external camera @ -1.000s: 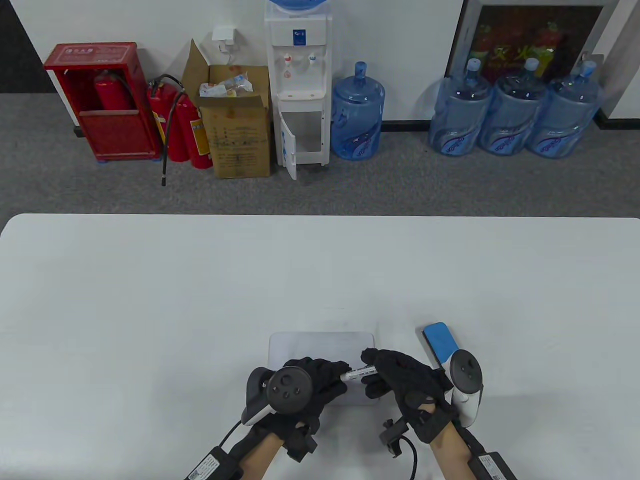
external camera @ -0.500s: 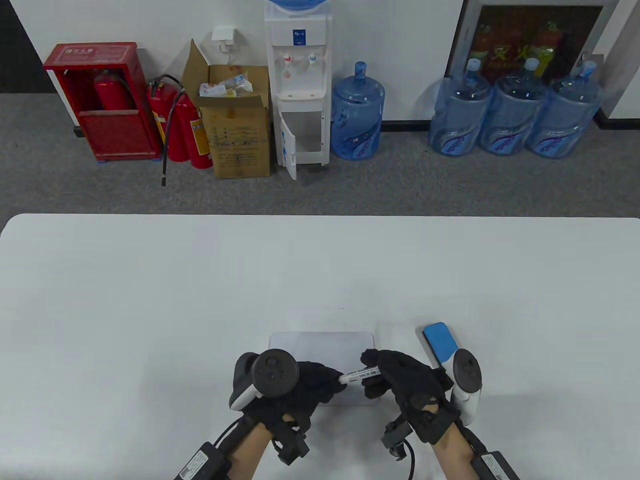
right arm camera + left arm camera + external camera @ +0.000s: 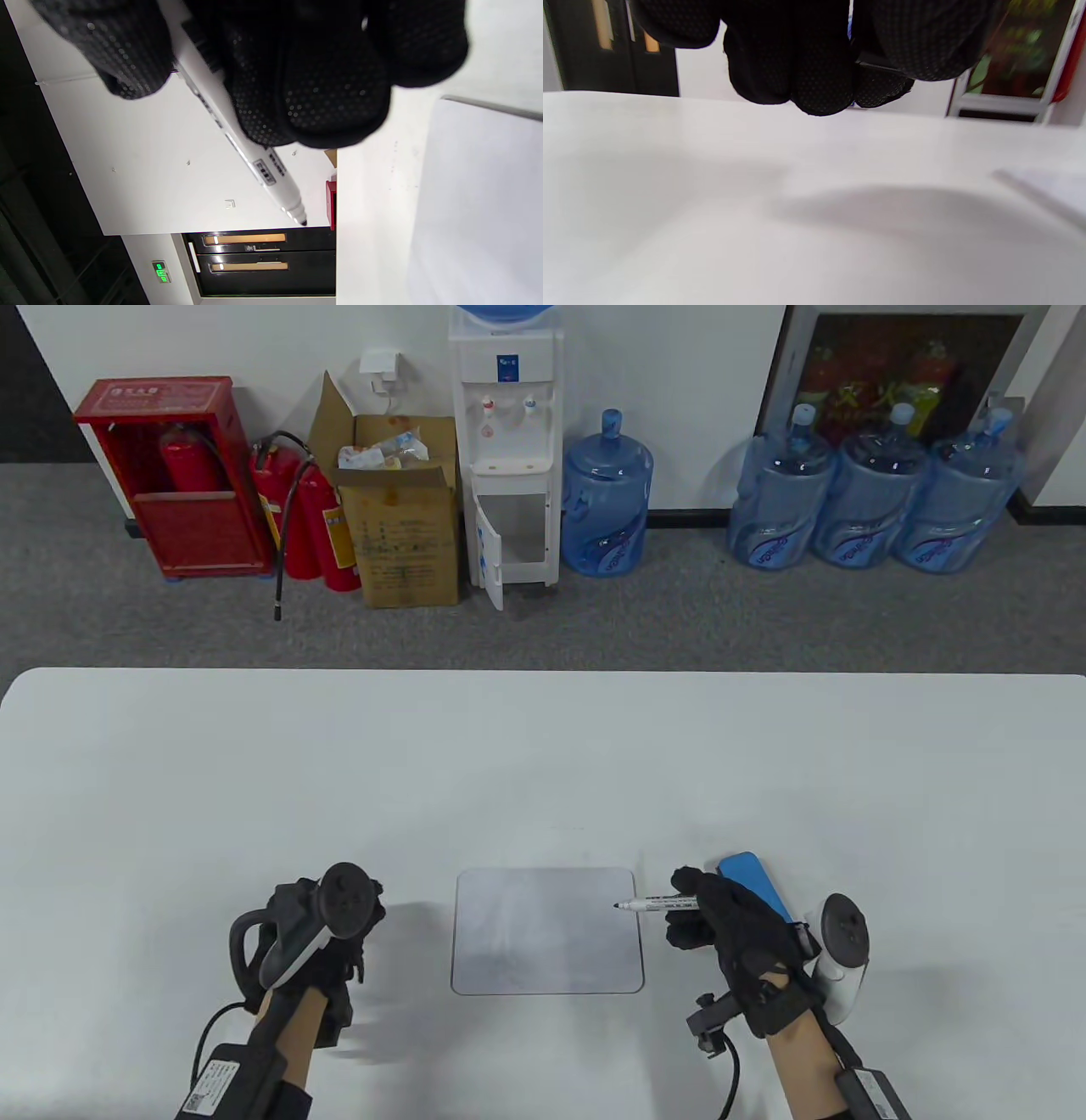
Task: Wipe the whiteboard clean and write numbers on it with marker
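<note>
Whiteboard (image 3: 547, 931) lies blank, faintly smudged, beside uncapped marker (image 3: 657, 904).

A white table (image 3: 254, 780) carries a whiteboard (image 3: 547, 931) near its front edge and a blue-topped eraser (image 3: 758, 884) just right of it.

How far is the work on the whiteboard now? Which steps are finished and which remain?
Done, it seems: the whiteboard looks wiped, with no writing to see, and the eraser lies on the table beside it. In hand: the right hand holds the uncapped marker, tip over the board's right edge. The left hand is off to the left. Left: no numbers are written yet.
</note>
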The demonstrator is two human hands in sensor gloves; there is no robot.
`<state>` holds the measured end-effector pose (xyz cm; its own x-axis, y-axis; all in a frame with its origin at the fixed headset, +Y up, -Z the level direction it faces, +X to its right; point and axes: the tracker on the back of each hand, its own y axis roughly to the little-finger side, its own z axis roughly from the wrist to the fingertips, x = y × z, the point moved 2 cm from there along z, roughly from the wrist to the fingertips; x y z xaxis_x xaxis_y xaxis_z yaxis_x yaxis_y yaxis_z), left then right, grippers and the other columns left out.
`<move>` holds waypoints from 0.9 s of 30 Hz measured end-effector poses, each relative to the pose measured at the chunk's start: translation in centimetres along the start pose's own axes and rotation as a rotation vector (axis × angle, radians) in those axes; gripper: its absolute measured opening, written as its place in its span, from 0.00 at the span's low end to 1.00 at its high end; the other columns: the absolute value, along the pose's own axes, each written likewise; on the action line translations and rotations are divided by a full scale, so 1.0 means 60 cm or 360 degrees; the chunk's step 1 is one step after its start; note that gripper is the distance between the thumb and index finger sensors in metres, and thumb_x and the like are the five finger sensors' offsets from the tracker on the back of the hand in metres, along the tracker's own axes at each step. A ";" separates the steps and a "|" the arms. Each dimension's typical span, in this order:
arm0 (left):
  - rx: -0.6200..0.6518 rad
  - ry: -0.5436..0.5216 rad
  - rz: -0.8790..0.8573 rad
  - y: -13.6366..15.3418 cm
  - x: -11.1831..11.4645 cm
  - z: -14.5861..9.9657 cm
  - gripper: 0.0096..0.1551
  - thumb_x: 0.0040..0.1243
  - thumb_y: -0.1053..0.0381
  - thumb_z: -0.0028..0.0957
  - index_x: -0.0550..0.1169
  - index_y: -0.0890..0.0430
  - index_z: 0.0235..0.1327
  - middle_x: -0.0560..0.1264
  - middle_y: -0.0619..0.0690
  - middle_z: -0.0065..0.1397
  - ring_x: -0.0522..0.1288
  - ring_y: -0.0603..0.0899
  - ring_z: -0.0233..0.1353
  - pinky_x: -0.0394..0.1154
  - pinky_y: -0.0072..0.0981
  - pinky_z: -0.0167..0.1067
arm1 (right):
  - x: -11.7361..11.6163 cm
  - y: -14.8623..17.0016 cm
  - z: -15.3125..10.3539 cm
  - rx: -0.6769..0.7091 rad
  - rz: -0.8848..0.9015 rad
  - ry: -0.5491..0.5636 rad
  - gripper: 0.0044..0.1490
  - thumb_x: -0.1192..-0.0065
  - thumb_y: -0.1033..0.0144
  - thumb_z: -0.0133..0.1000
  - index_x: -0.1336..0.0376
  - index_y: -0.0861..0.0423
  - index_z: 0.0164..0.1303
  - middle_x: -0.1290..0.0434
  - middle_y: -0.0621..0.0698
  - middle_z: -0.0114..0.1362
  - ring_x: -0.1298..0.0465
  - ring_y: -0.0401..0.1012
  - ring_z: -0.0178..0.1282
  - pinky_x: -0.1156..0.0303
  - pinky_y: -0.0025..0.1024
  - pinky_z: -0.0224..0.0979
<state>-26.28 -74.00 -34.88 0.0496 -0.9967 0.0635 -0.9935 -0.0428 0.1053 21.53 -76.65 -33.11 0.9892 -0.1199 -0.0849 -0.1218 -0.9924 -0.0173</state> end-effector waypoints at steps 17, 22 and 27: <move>-0.0048 0.0137 0.0250 0.005 0.055 0.018 0.25 0.64 0.41 0.46 0.80 0.39 0.58 0.81 0.49 0.65 0.79 0.60 0.59 0.68 0.61 0.67 | 0.007 0.002 -0.004 -0.0041 -0.0060 0.0019 0.34 0.34 0.46 0.52 0.28 0.56 0.61 0.21 0.56 0.55 0.18 0.46 0.45 0.27 0.54 0.55; -0.0042 0.0170 0.0216 0.009 0.050 0.017 0.29 0.63 0.40 0.46 0.80 0.39 0.63 0.80 0.49 0.68 0.78 0.60 0.62 0.68 0.62 0.68 | 0.007 0.002 -0.004 -0.0047 -0.0072 0.0017 0.34 0.34 0.46 0.52 0.28 0.56 0.61 0.21 0.57 0.55 0.18 0.47 0.45 0.27 0.54 0.55; 0.0017 0.0133 0.0105 -0.003 0.016 0.010 0.36 0.61 0.38 0.45 0.74 0.42 0.71 0.77 0.50 0.73 0.76 0.62 0.65 0.67 0.62 0.68 | 0.007 0.002 -0.005 -0.0058 -0.0070 0.0021 0.34 0.33 0.46 0.52 0.28 0.57 0.61 0.21 0.57 0.55 0.18 0.47 0.46 0.28 0.54 0.55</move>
<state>-26.13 -74.97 -35.41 -0.0078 -0.9883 0.1525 -0.9959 0.0213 0.0875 21.95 -76.80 -32.87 0.9945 -0.0764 -0.0718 -0.0755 -0.9970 0.0153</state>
